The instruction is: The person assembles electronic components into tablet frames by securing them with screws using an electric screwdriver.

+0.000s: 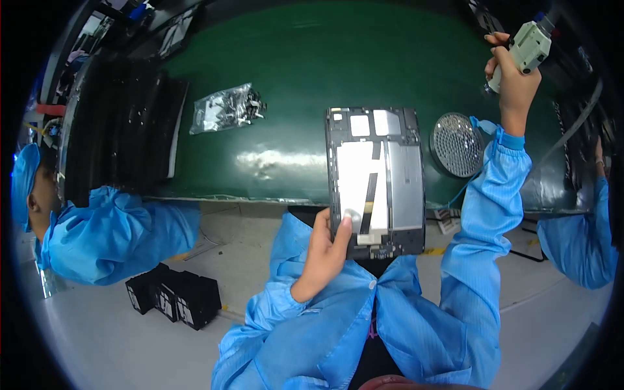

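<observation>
The left hand (325, 250) grips the near left corner of a dark tablet frame (376, 182), thumb laid across its silvery inner plate — a hold that seems meant to pin the frame flat and steady with its open back facing up. The frame lies at the near edge of the green counter (292, 58), its near end overhanging toward the person's body, so the hand can clamp it from below and above at once.

The right hand (513, 78) is raised well beyond and to the right of the frame, closed around a pale electric screwdriver (530, 44); held high like that, the tool is clear of the frame and not touching it. Its cable appears to run off to the right.

Just right of the frame sits a round perforated metal dish (457, 144) — close enough to be reached without shifting the frame. Far left of the frame and further back lies a clear plastic bag of small dark parts (226, 108), and beyond that a stack of black trays (123, 136). A co-worker in a blue smock (110, 237) leans in left of the frame; another blue sleeve (578, 234) shows to its right. Black boxes (175, 296) stand on the floor below left. Nothing lies between the screwdriver and the frame.
</observation>
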Available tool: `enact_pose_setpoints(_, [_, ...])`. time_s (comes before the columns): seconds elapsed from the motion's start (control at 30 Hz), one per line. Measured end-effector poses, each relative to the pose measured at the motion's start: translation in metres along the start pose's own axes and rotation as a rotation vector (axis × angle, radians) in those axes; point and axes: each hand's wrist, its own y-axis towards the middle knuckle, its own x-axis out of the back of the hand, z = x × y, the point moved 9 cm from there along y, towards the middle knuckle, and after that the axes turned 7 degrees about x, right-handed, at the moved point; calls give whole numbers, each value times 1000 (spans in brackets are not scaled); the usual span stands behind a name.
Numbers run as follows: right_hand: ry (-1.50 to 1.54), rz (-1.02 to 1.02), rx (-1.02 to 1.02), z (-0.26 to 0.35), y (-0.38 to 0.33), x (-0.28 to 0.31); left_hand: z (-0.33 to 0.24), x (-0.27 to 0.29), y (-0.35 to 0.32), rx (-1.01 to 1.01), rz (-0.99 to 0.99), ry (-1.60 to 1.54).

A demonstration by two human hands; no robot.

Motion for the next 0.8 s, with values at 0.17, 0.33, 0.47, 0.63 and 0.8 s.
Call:
enact_pose_setpoints(0.17, [-20, 7, -53, -12, 6, -4, -49, 24, -2, -103, -44, 8])
enact_pose_setpoints(0.33, [-46, -79, -92, -16, 11, 30, -170, 26, 96, -313, -18, 175])
enact_pose_setpoints(0.47, [-24, -106, -134, -21, 5, 35, -238, 15, 232, -424, 140, -9])
enact_pose_setpoints(0.63, [-154, -101, -76, -23, 6, 42, -241, 29, 406, -249, 260, -117])
enact_pose_setpoints(0.8, [-187, -112, 3, -24, 7, 40, -232, 43, 462, -116, 226, -9])
